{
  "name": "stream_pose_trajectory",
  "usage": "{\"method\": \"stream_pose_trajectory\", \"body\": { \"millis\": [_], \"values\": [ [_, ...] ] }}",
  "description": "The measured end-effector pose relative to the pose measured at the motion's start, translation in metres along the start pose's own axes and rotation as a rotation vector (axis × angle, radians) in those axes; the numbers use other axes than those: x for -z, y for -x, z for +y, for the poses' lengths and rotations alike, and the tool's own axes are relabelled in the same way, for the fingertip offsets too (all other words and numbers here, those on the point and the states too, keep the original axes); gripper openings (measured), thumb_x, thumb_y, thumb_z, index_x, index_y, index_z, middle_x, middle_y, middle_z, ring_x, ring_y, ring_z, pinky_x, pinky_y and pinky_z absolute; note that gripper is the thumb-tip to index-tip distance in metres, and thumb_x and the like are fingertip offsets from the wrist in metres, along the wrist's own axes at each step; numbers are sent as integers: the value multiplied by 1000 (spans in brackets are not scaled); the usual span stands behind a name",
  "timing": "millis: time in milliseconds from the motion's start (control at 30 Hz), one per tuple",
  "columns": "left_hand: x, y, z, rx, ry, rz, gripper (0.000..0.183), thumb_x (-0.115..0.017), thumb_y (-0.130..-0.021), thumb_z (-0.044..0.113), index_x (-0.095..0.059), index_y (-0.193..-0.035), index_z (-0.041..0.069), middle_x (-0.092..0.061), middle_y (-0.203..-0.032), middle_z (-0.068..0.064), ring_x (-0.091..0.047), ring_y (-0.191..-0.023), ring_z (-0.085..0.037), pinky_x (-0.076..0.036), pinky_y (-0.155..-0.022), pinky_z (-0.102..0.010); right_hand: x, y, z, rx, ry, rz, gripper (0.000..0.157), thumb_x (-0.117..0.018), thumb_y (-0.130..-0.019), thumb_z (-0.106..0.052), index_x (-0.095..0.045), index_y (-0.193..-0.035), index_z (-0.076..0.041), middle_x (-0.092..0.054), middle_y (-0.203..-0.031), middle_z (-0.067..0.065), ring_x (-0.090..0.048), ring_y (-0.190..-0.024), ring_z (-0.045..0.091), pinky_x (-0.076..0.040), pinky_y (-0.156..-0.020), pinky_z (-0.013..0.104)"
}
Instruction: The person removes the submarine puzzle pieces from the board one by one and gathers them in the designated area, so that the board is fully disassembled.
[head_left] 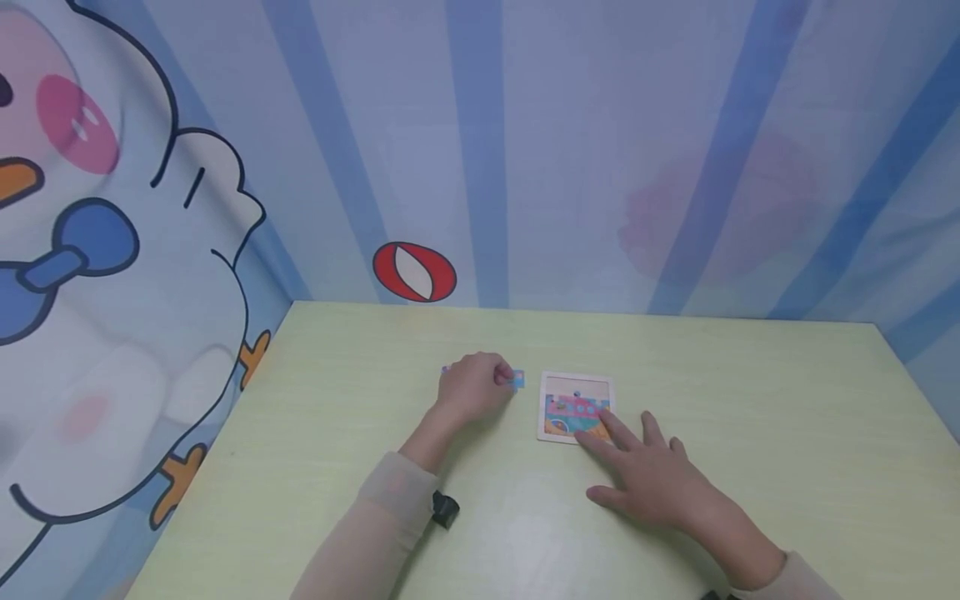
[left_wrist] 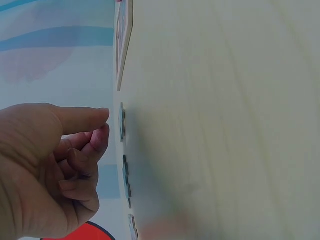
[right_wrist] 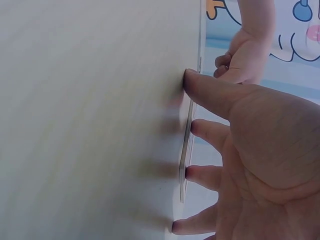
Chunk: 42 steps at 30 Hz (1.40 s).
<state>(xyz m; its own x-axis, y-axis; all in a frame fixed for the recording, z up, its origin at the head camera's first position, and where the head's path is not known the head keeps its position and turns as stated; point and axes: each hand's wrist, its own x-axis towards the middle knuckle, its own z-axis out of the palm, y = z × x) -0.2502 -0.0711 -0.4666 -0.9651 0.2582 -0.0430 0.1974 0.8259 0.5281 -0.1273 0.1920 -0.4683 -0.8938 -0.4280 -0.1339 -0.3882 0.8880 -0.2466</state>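
Note:
A small square puzzle point(head_left: 576, 417) with a pale frame lies on the table; its lower part shows a pink and teal picture, and a bare strip runs along its top. My right hand point(head_left: 656, 479) is spread, with two fingertips on the puzzle's lower right part and the thumb on the table. To the puzzle's left is my left hand point(head_left: 474, 386), fingers curled and thumb and forefinger tips together, just above a blue puzzle piece point(head_left: 519, 379). Nothing shows between those tips in the left wrist view. More flat pieces point(left_wrist: 126, 177) lie beneath that hand, mostly hidden from the head view.
The pale table point(head_left: 750, 400) meets a blue striped backdrop point(head_left: 570, 167) at its far edge. A large cartoon bird point(head_left: 150, 333) is printed on the backdrop at the left. A black wrist strap point(head_left: 445, 509) shows at the left sleeve.

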Motion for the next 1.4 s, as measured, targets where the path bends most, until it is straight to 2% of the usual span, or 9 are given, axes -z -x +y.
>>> {"method": "stream_pose_trajectory", "body": {
  "millis": [133,233,467,833,1067,1400],
  "values": [
    [1,3,5,-38,27,-20,13,-73,-96,16,-77,-108,13,-71,-93,4,-64,-86,-14,-53,-81,-36,-1,0,0,1,2,-1,71,-68,-96,-56,-47,-157,-28,-32,-166,17,-27,-137,70,-35,-91,84],
    [0,4,8,-55,37,-33,13,-74,-97,17,-77,-108,13,-71,-94,3,-64,-86,-13,-53,-76,-32,-1,0,0,-2,-2,-5,71,-67,-96,-57,-46,-158,-28,-31,-166,16,-26,-138,70,-35,-91,84],
    [-5,4,14,-55,37,-58,14,-75,-95,20,-77,-108,15,-71,-94,5,-65,-87,-13,-52,-76,-34,1,-1,-2,4,-16,3,70,-67,-96,-55,-47,-158,-28,-31,-166,17,-25,-139,69,-33,-92,85],
    [-19,-1,23,-111,13,-119,19,-78,-93,26,-76,-111,19,-70,-95,10,-64,-88,-8,-51,-79,-30,4,-10,-10,45,-32,21,70,-69,-97,-50,-44,-159,-31,-31,-166,18,-27,-138,70,-33,-92,85],
    [-20,0,28,-101,-1,-193,25,-78,-94,30,-74,-116,20,-64,-91,8,-59,-82,-12,-48,-74,-32,3,-17,-14,54,5,10,69,-69,-96,-51,-45,-158,-31,-29,-167,17,-31,-138,66,-36,-91,83],
    [-21,-1,31,-98,-28,-219,29,-79,-94,31,-74,-120,20,-63,-89,7,-58,-81,-13,-47,-69,-31,4,-22,-20,49,-13,7,68,-70,-96,-48,-48,-157,-29,-28,-167,18,-30,-136,70,-34,-92,85]
  ]
}}
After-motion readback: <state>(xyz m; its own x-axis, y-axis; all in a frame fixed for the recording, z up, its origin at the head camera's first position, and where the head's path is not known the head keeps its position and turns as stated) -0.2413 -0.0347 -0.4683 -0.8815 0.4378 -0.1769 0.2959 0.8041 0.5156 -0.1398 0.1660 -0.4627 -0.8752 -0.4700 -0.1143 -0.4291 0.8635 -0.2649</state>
